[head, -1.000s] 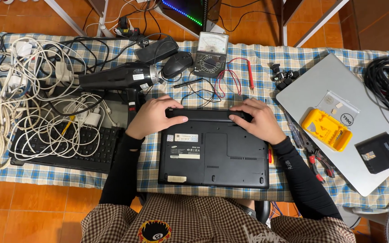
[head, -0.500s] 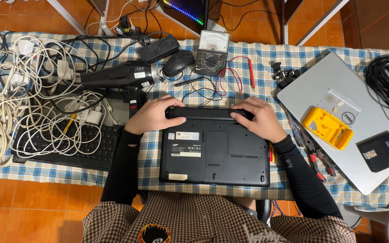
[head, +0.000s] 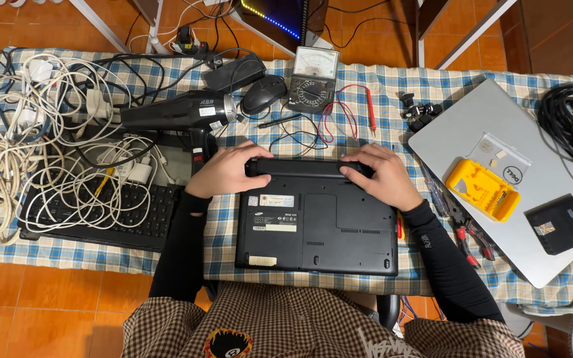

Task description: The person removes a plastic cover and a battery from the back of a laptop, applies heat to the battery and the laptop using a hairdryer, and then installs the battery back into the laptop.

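Note:
A black laptop (head: 316, 232) lies upside down on the checked tablecloth (head: 223, 229) right in front of me. Along its far edge sits the long black battery bar (head: 303, 167). My left hand (head: 223, 169) grips the bar's left end, fingers curled over the top. My right hand (head: 382, 176) grips the right end the same way. Both forearms wear black sleeves.
A black hair dryer (head: 180, 114), mouse (head: 264, 93) and analog multimeter (head: 313, 79) with red probes lie beyond the laptop. White cables (head: 28, 159) cover a black keyboard (head: 101, 215) at left. At right lie a silver laptop (head: 499, 172), yellow bit case (head: 482, 189), pliers (head: 469, 232).

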